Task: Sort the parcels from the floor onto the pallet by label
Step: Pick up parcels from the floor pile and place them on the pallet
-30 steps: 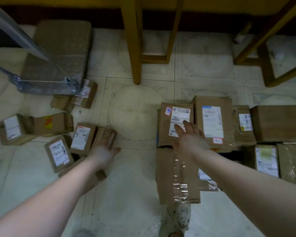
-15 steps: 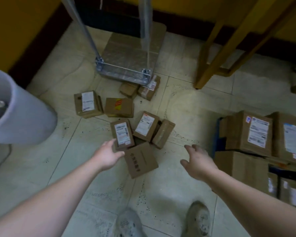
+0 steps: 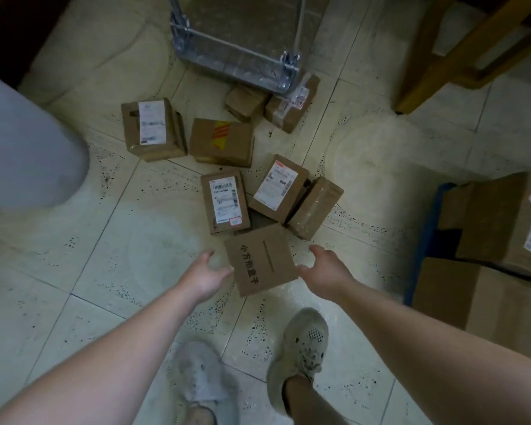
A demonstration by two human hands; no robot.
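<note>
Tiled floor: box sits betw. L hand & R hand, long axis pointing away; both spread, empty, equally near.

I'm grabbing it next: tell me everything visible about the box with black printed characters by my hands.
The printed box is brown cardboard, squarish, closed, no shipping label showing, black characters and a thin line on top. It lies on the tiled floor, slightly turned, its far edge by the labelled parcel. Left hand and right hand flank it, open; contact unclear.
</note>
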